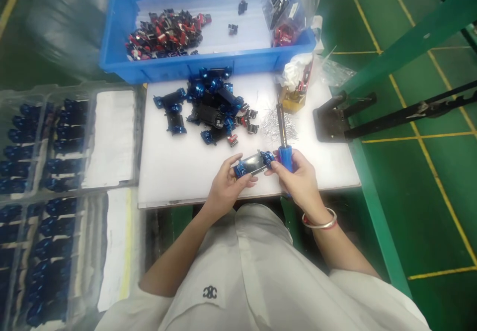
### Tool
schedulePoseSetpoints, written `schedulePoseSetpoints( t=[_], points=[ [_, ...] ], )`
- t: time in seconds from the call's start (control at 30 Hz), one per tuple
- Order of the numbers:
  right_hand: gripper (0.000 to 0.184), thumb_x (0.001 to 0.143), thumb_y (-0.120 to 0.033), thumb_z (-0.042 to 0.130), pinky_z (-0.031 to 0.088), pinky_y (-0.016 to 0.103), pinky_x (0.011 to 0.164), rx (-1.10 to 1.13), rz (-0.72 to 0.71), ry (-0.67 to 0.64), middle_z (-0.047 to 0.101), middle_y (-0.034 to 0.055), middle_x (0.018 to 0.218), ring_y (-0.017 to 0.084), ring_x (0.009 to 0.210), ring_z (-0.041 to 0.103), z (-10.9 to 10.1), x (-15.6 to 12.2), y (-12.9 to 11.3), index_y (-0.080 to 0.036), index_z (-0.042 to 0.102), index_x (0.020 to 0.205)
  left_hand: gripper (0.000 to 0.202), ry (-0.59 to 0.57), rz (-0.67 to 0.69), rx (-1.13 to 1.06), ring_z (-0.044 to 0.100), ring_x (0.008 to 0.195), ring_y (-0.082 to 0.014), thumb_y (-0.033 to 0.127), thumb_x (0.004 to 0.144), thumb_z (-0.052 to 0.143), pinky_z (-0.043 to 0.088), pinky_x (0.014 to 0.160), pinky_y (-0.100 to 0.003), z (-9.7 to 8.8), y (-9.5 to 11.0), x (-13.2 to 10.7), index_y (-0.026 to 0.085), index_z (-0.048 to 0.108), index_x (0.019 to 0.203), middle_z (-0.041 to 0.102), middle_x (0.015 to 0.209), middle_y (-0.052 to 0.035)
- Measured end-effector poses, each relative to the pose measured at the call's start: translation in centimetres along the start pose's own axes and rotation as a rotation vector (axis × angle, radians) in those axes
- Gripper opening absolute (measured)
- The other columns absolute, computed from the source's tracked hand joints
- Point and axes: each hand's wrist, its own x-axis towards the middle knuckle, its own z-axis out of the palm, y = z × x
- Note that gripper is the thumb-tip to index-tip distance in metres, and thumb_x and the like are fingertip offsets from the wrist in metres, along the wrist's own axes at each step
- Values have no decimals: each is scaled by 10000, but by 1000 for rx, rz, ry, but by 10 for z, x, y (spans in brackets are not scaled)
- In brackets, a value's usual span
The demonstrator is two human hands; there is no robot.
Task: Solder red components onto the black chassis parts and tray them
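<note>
White work shirt [231, 281] with a dark embroidered mark fills the bottom of the frame. Centre, low: left hand [227, 187], fingers curled, grips one end of a blue-and-black moulded part [253, 164], held just above the near edge of the worktop [175, 182]. Right hand [298, 177] is closed round the blue handle of a screwdriver [285, 159], shaft pointing away from the body, and also touches the part's other end.

Risk: with the right hand doing two jobs, the part could slip and drop. The shaft tip stands over a loose heap of silver pins [274, 127], so a careless swing could scatter them.

Containers: blue plastic crate [206, 63], top centre, lined with white sheet, holds a heap of red-and-black pieces [164, 35], two separate black pieces [242, 7], and a clear bag [285, 20] of parts at its right corner. Clear trays [40, 192], far left, hold rows of blue parts. More blue parts lie heaped [210, 105] loose on the worktop, beyond the hands.
</note>
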Motion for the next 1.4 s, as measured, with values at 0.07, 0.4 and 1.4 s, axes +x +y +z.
schedulePoseSetpoints(
  t=[0.07,0.4,1.4],
  points=[
    [342,706,-494,718,535,332,643,-55,-19,12,630,-12,718,171,613,614,5,3,1,-216,622,881,702,59,-22,-56,748,911,-258,448,820,728,619,845,-398,-4,4,-1,146,415,1371,707,1052,-125],
    [275,721,-474,644,482,334,660,-301,-116,-83,648,2,678,199,644,584,28,32,-3,-223,719,804,625,317,-6,-6,732,991,-254,367,780,754,615,925,-426,-47,12,-24,146,485,1299,722,1105,-114],
    [104,799,-280,620,459,343,714,-591,-362,-165,687,19,799,230,743,616,46,57,0,-235,703,843,593,283,-32,114,673,1084,-242,402,868,669,540,1014,-428,-55,4,-30,208,485,1397,682,1201,-107]
  ],
)
